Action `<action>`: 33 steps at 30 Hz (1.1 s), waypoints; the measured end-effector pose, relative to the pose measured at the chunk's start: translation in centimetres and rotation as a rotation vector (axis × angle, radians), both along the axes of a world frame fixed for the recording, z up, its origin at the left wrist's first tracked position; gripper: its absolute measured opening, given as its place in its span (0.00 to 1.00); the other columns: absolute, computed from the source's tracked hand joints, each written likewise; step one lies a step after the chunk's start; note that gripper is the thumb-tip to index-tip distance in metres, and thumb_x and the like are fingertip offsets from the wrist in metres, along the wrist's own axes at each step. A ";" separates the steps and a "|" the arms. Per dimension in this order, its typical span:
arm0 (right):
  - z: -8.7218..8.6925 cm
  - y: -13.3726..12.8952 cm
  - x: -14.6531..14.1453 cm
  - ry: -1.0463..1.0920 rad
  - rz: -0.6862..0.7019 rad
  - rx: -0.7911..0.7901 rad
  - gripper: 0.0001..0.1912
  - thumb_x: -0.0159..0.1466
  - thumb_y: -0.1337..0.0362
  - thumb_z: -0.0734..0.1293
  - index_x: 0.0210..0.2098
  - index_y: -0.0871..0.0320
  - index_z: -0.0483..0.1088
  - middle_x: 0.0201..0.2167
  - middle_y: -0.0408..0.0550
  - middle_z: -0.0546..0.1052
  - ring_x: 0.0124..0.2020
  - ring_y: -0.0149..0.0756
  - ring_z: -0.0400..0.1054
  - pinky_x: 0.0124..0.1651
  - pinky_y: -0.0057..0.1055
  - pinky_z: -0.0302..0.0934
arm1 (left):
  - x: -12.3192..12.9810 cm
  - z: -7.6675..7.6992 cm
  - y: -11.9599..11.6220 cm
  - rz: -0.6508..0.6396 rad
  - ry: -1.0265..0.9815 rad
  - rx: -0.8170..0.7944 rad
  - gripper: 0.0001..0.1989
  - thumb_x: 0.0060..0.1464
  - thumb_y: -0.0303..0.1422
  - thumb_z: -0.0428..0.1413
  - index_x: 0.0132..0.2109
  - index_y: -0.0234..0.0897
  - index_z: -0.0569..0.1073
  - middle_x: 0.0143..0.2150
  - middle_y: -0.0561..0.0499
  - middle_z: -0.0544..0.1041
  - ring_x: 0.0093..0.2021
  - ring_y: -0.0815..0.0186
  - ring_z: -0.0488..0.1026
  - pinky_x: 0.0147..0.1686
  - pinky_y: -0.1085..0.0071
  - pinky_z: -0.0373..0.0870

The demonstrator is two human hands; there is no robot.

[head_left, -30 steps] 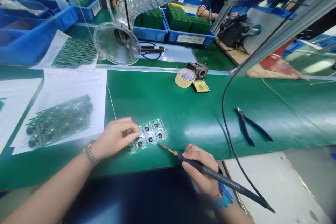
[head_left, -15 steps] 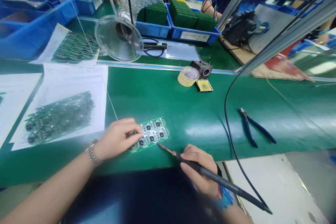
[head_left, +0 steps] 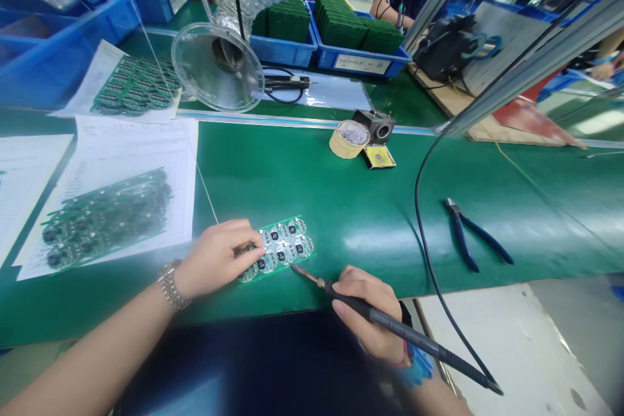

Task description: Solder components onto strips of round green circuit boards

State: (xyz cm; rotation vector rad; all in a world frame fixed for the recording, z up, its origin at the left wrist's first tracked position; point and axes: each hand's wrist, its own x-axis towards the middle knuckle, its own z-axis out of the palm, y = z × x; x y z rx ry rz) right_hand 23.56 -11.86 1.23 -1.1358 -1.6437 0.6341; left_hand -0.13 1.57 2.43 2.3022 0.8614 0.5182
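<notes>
A green circuit board panel [head_left: 279, 249] with several black square components lies flat on the green bench mat [head_left: 312, 169]. My left hand [head_left: 217, 260] rests its fingertips on the panel's left end, holding it down. My right hand [head_left: 365, 315] grips a black soldering iron [head_left: 404, 326] like a pen. The iron's metal tip [head_left: 295, 268] reaches the panel's lower edge, and I cannot tell whether it touches.
Blue-handled pliers [head_left: 470, 232] lie to the right. A tape roll [head_left: 347, 139] and a small block [head_left: 375, 128] stand beyond. Papers with boards [head_left: 107, 214] lie left. A fume hood [head_left: 217, 68], a black cable [head_left: 423, 234], and blue bins of green boards [head_left: 358, 36] are nearby. A co-worker's arm [head_left: 390, 10] is at the far side.
The head view has shifted slightly. Both hands and the iron stay in nearly the same place at the panel.
</notes>
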 end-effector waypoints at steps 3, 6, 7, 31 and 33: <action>0.1 0.1 -0.1 0.010 0.005 0.007 0.11 0.54 0.75 0.64 0.36 0.58 0.68 0.23 0.45 0.68 0.24 0.32 0.60 0.28 0.33 0.58 | 0.1 -0.2 0.0 -0.004 0.015 0.006 0.07 0.54 0.32 0.52 0.30 0.37 0.72 0.23 0.55 0.63 0.25 0.72 0.60 0.26 0.75 0.56; 0.2 0.2 -0.2 0.010 0.005 0.007 0.12 0.54 0.76 0.64 0.36 0.58 0.68 0.23 0.45 0.68 0.24 0.32 0.60 0.28 0.33 0.58 | 0.3 -0.2 -0.1 -0.007 0.025 0.008 0.07 0.54 0.32 0.52 0.30 0.37 0.72 0.23 0.55 0.63 0.25 0.72 0.61 0.26 0.75 0.56; 0.2 0.2 -0.2 0.010 0.005 0.004 0.12 0.54 0.76 0.64 0.36 0.58 0.68 0.23 0.45 0.68 0.24 0.32 0.61 0.28 0.33 0.58 | 0.4 -0.1 -0.1 -0.010 0.026 0.010 0.07 0.54 0.32 0.52 0.30 0.37 0.72 0.23 0.55 0.63 0.25 0.72 0.61 0.26 0.75 0.56; 0.5 0.4 -0.7 0.007 0.009 0.011 0.11 0.54 0.75 0.64 0.36 0.58 0.69 0.22 0.45 0.69 0.23 0.32 0.61 0.28 0.32 0.59 | 0.0 -0.1 -0.2 -0.016 0.007 0.007 0.07 0.54 0.32 0.52 0.30 0.37 0.72 0.23 0.55 0.65 0.25 0.71 0.61 0.26 0.74 0.57; 0.6 0.5 -0.8 0.007 0.012 0.008 0.10 0.54 0.75 0.64 0.36 0.58 0.69 0.22 0.45 0.69 0.23 0.33 0.61 0.28 0.32 0.58 | 0.0 -0.1 -0.2 -0.018 0.011 0.013 0.06 0.53 0.31 0.52 0.30 0.37 0.72 0.23 0.55 0.65 0.25 0.71 0.61 0.26 0.75 0.57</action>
